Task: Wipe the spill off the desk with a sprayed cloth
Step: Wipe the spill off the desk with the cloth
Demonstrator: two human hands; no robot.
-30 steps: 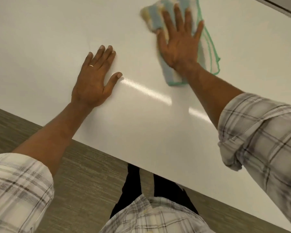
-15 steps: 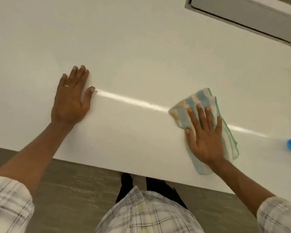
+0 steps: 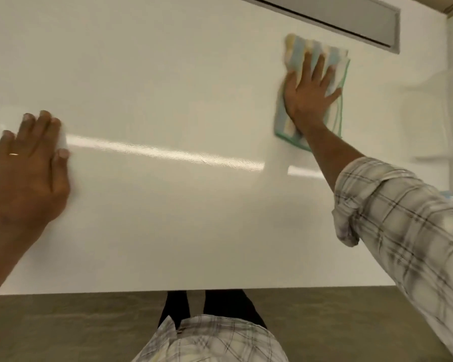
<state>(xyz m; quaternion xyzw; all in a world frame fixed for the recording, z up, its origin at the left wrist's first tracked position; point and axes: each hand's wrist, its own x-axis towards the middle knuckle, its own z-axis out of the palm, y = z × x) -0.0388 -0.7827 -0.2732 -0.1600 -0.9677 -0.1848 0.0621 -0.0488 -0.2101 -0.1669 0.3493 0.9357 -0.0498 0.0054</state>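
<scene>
The right hand (image 3: 307, 99) presses flat on the striped cloth (image 3: 322, 56) near the table's (image 3: 168, 87) far right edge, fingers (image 3: 318, 67) spread apart. The left hand (image 3: 28, 173) lies flat at the left edge, its fingers together.

On the bench (image 3: 194, 218), the left hand (image 3: 29, 173) lies flat at the near left, well apart from the right hand (image 3: 309, 97) flat on the cloth (image 3: 335, 61) at the far right.

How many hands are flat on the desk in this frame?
2. The left hand lies bare on the desk at the near left; the right hand presses the cloth at the far right.
</scene>
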